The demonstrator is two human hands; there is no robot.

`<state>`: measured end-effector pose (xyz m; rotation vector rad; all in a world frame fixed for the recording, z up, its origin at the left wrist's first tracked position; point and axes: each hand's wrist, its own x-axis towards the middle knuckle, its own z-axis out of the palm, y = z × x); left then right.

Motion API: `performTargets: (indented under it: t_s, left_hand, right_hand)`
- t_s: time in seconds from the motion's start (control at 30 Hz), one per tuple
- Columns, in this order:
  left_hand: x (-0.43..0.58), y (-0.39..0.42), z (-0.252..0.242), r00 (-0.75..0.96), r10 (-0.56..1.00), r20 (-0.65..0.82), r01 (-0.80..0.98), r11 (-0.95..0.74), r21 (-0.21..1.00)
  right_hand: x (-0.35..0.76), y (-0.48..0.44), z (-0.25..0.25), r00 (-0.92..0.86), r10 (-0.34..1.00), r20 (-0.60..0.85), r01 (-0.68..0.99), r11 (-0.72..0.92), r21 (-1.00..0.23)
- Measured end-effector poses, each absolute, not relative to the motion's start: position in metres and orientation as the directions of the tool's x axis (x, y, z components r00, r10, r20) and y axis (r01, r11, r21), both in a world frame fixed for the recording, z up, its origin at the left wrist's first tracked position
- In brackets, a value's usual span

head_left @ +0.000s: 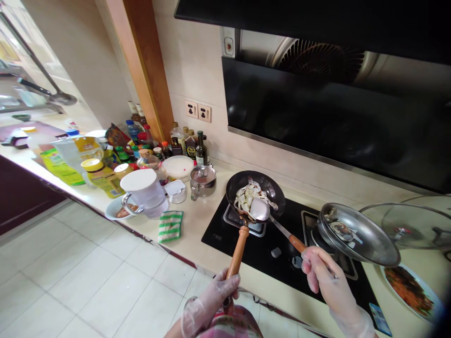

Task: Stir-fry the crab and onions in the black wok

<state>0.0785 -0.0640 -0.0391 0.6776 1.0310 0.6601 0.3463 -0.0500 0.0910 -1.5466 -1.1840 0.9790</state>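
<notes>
Kitchen worktop [197, 246] is running along a cream wall under a black range hood [317, 117], with sauce and oil bottles [192, 145] crowding its far left end and a clear measuring jug [144, 192] standing nearer the edge. A black gas hob [246, 249] is filling the right part of the worktop, a steel pan [359, 237] is tilting over its right burner, and a glass lid [408, 225] is leaning just beyond. Near right of the hob, a white plate [428, 293] is holding a heap of dark, reddish cooked food [407, 291], so one dish appears finished. On the left burner, a black wok [268, 185] is holding pale strips of food [250, 199], which appear to be only part-way cooked and not yet plated. The gloved left hand [207, 300] is closing firmly around the wok's wooden handle [239, 249], its fingers wrapped right round, with the wok directly ahead of the grip. The gloved right hand [327, 286] is pressing its fingers around the wooden handle of a steel spatula [296, 243], whose blade [259, 209] is resting against the strips at the wok's near side
</notes>
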Motion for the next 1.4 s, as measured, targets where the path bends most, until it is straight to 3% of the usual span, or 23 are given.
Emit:
performTargets:
  t_s: [0.43,0.83,1.17,1.4]
  left_hand:
    - [0.080,-0.061,-0.027,0.350,0.745,-0.568,-0.143,0.641,0.754]
    - [0.077,-0.065,-0.029,0.368,0.760,-0.535,-0.167,0.621,0.766]
    - [0.074,-0.064,-0.022,0.242,0.800,-0.549,-0.139,0.588,0.797]
    - [0.035,-0.057,0.007,0.069,0.861,-0.503,-0.153,0.508,0.848]
  right_hand:
    - [0.328,-0.051,0.099,0.295,0.952,-0.079,0.087,-0.110,-0.990]
    - [0.355,-0.064,0.096,0.456,0.887,0.066,0.158,-0.008,-0.987]
    - [0.381,-0.052,0.090,0.396,0.901,0.178,0.307,0.053,-0.950]
    - [0.410,0.004,0.101,0.297,0.934,0.196,0.352,0.083,-0.932]
